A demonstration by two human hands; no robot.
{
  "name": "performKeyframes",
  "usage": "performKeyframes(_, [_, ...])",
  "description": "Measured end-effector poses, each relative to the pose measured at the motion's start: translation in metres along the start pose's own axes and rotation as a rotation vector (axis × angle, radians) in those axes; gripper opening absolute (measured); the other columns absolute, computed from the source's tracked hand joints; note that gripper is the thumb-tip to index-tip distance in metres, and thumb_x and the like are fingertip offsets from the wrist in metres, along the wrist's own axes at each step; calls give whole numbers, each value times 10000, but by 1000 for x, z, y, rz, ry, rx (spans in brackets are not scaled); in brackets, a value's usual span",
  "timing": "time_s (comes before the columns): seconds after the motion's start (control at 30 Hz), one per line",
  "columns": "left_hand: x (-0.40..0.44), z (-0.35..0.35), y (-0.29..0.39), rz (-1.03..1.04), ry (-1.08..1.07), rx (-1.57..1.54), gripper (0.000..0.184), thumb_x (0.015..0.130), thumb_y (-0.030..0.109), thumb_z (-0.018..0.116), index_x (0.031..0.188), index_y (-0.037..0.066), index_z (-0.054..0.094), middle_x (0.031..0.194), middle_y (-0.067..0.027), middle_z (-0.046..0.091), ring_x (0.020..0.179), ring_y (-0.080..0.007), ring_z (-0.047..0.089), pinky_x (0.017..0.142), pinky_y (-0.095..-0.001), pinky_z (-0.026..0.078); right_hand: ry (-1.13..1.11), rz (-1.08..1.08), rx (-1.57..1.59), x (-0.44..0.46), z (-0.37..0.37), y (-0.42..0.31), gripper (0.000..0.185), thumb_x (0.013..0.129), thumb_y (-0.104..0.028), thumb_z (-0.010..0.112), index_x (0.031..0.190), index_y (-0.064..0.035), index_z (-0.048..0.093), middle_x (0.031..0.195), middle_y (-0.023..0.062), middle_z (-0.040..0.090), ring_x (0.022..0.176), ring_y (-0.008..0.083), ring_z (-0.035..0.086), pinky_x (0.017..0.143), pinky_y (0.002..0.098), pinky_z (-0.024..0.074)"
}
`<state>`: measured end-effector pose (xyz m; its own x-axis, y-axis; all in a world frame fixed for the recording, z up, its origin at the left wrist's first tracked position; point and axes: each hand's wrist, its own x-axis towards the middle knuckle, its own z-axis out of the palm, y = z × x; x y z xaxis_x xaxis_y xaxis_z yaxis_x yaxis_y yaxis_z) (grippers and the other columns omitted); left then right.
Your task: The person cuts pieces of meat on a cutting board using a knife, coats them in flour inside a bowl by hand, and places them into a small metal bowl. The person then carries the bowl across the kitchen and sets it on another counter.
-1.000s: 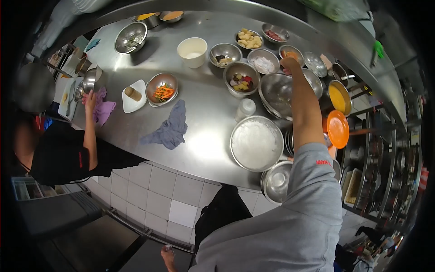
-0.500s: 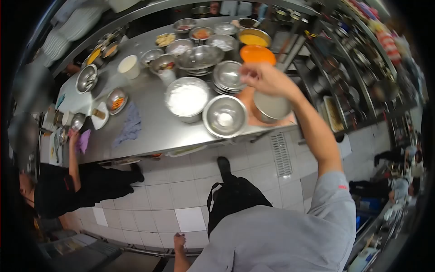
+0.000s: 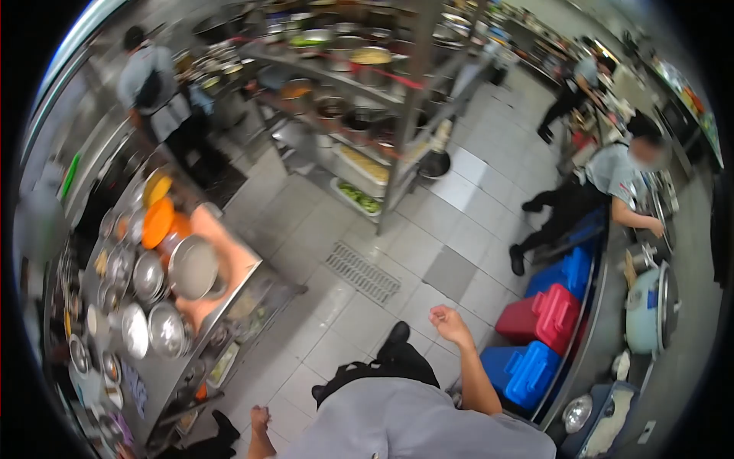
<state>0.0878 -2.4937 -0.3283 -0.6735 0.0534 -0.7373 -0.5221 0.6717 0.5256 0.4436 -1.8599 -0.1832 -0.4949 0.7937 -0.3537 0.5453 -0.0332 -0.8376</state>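
Note:
My right hand hangs over the tiled floor in front of my body, its fingers loosely bent and partly apart, with nothing visible in them. Low at my left side, my left hand is curled closed, and I see nothing in it. Nearest to it is the steel table on the left. On that table are a deep steel pot, a steel bowl, a bowl of white contents, stacked bowls and an orange plastic lid or basin. Neither hand touches them.
A steel shelf rack with pots and trays stands ahead. Red and blue lidded bins line the right counter, near a pale green cooker. One person works at right; others stand farther off. A floor drain lies ahead.
My view has swung right, away from the table. My right hand has left its place above the pot and bowls and come down beside my body. The table now sits at the left.

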Motion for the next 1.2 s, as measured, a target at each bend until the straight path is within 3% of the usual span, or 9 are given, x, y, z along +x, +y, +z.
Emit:
performKeyframes(0.1, [57, 99, 116, 376, 64, 617, 158, 828, 143, 592, 862, -7, 627, 663, -92, 614, 536, -249, 578, 480, -384, 444, 156, 4, -216, 11, -114, -10, 252, 908, -159, 649, 1101, 3, 638, 953, 107, 698, 805, 180, 645, 720, 329, 526])
performKeyframes(0.33, [74, 383, 417, 487, -320, 489, 169, 829, 161, 639, 880, 0, 647, 652, -49, 591, 574, -128, 561, 481, -325, 424, 339, 41, -15, 92, -297, 15, 290, 907, -167, 648, 1125, 22, 627, 980, 114, 697, 808, 166, 646, 736, 318, 525])
performKeyframes(0.47, [59, 543, 529, 645, -419, 790, 220, 802, 190, 674, 924, 9, 644, 669, -100, 617, 596, -208, 595, 533, -372, 465, 504, 181, 204, 178, -334, 174, 213, 903, -149, 626, 1026, 22, 660, 808, 83, 683, 646, 138, 624, 559, 289, 502])
performKeyframes(0.57, [77, 658, 592, 731, -525, 891, 278, 792, 216, 687, 972, 9, 641, 761, -160, 661, 706, -290, 646, 643, -403, 503, 552, 545, 81, 178, -312, 322, 197, 871, -145, 572, 719, -25, 610, 557, 46, 579, 461, 142, 545, 411, 306, 427])
performKeyframes(0.67, [59, 762, 672, 896, -488, 917, 306, 794, 227, 685, 1016, 20, 645, 884, -191, 687, 851, -334, 669, 752, -410, 514, -424, 870, 109, 123, -267, 471, 189, 599, -211, 750, 683, -62, 668, 632, 75, 592, 520, 188, 555, 430, 368, 410])
performKeyframes(0.77, [13, 867, 775, 889, -561, 961, 322, 798, 227, 678, 1049, 28, 650, 964, -204, 689, 935, -349, 666, 817, -411, 510, 238, 1196, 658, 147, -242, 406, 289, 673, -349, 728, 861, -131, 703, 707, 78, 646, 628, 218, 635, 545, 437, 502])
performKeyframes(0.9, [-15, 1002, 894, 769, -662, 972, 326, 798, 213, 679, 1065, 28, 653, 987, -212, 687, 963, -361, 659, 838, -419, 507, 432, 1062, 704, 307, -363, 331, 277, 656, -355, 718, 831, -140, 705, 724, 78, 657, 641, 233, 643, 551, 446, 504])
performKeyframes(1.0, [-32, 1088, 975, 999, -635, 1100, 315, 796, 208, 683, 1049, 22, 655, 992, -211, 687, 963, -357, 660, 837, -421, 508, 443, 944, 677, 415, -437, 326, 269, 644, -361, 710, 808, -147, 707, 736, 77, 666, 651, 245, 649, 555, 454, 506])
performKeyframes(1.2, [-24, 1198, 1068, 707, -487, 993, 337, 794, 217, 692, 1047, -2, 653, 940, -212, 689, 947, -360, 669, 816, -425, 508, 86, 527, 72, 555, -575, 448, 254, 620, -371, 694, 763, -161, 710, 760, 77, 683, 671, 268, 662, 564, 468, 510])
